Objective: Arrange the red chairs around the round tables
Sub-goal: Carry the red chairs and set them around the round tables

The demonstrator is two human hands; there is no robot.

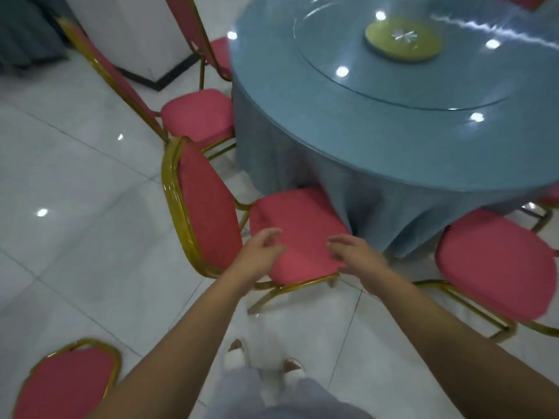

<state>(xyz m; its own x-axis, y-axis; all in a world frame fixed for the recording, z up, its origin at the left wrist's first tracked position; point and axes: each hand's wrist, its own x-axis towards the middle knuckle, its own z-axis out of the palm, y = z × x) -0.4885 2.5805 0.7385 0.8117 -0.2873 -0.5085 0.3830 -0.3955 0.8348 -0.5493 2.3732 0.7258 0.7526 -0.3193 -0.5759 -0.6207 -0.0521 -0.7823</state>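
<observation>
A red chair [298,225] with a gold frame stands in front of me, its seat edge under the blue cloth of the round table [348,140] and its back turned to the left. My left hand [260,252] hovers over the seat's near left side with fingers apart. My right hand [352,252] is over the near right corner of the seat, fingers curled and apart, holding nothing. Another red chair [196,116] stands to the left at the table, and a third red chair [496,264] at the right.
A glass turntable [402,55] with a yellow-green centre lies on the table. A white pillar [136,34] rises at the back left. One more red chair back [66,385] shows at the bottom left. My feet [266,361] stand on white floor tiles.
</observation>
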